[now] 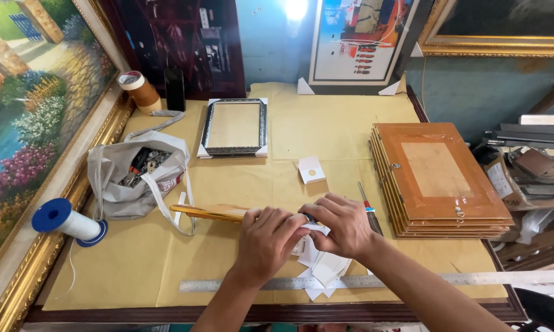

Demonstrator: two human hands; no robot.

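Observation:
My left hand (266, 241) and my right hand (343, 225) meet over the near middle of a table (326, 132) covered in tan paper. Between them they grip a white cardboard corner piece (307, 237) fitted on the end of a gold picture frame (208, 213), which lies flat and sticks out to the left. More white corner pieces (327, 270) lie under my hands. A red-handled screwdriver (365, 201) lies just right of my right hand.
A steel ruler (375, 281) runs along the near edge. A stack of brown-backed frames (438, 178) sits right. A silver frame (234, 127), a white cloth bag of tools (135, 175), a string spool (65, 220), a tape roll (138, 89) and large paintings surround the table.

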